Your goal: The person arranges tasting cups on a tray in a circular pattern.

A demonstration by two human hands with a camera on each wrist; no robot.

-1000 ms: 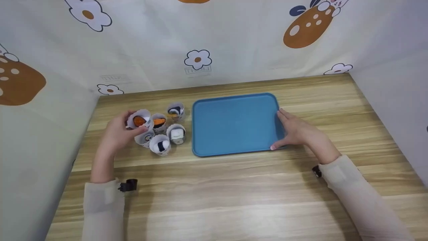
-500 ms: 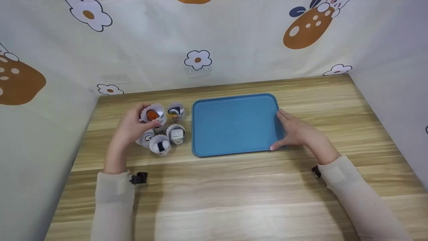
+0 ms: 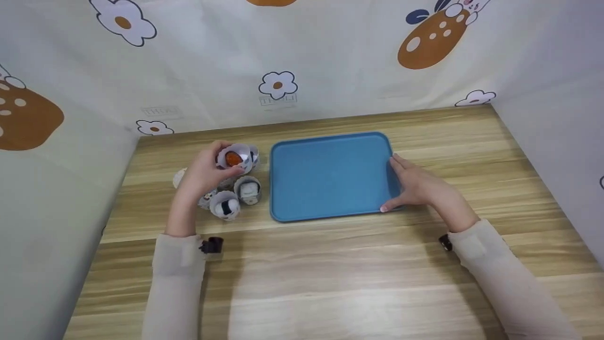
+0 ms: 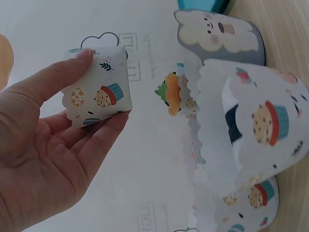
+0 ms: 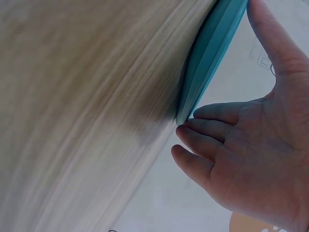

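My left hand [image 3: 205,167] grips a scalloped paper cupcake cup [image 3: 246,151] between thumb and fingers; an orange-red toy sushi piece [image 3: 233,159] sits inside. In the left wrist view this cup [image 4: 96,87] is held well apart from the standing cups. Below and beside it are a cup with a white, black-banded piece [image 3: 226,205] and another with a white block [image 3: 249,190]. More cups are partly hidden behind the left hand and the held cup. My right hand [image 3: 420,186] rests at the right end of the blue tray [image 3: 330,179], fingers along its edge, thumb at the front corner.
A pale round thing [image 3: 179,178] peeks out left of the left hand. The wooden table [image 3: 330,274] meets a patterned curtain [image 3: 330,61] at the back. In the left wrist view a cup with a bear print [image 4: 224,34] stands near the tray's corner [image 4: 203,5].
My left hand has carried the held cup to the right and back, over the other cups, uncovering the pale round thing. My right hand and the tray have not moved.
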